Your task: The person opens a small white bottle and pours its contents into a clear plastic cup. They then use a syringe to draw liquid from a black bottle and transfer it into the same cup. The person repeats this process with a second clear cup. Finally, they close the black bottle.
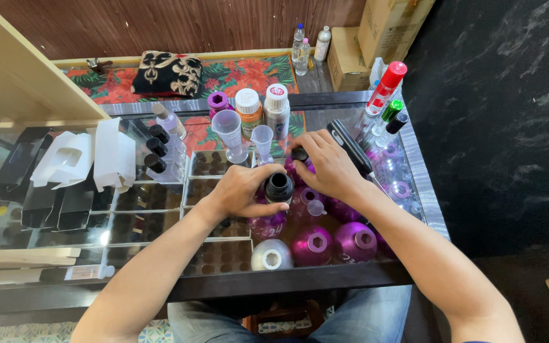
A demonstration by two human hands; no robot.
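The left hand (239, 189) is wrapped around a dark bottle (279, 188) with an open black neck, gripping it from the left side. The bottle stands upright on the glass worktop (160, 219), long axis vertical, mouth facing up. The right hand (328, 166) is closed, fingers curled over a small black cap (299, 154) just behind and to the right of the bottle mouth. The cap lies close to the neck; the right hand is the nearer one to it. Whether the cap touches the neck cannot be determined.

Round magenta bottles (312, 244) and one silver bottle (271, 255) stand uncapped directly in front of the hands. Behind them stand a clear measuring cup (230, 132) and a small clear funnel (262, 141). White folded cartons (112, 155) lie to the left.

The lower body of the dark bottle is hidden by the left hand. The items under the glass are indistinct.
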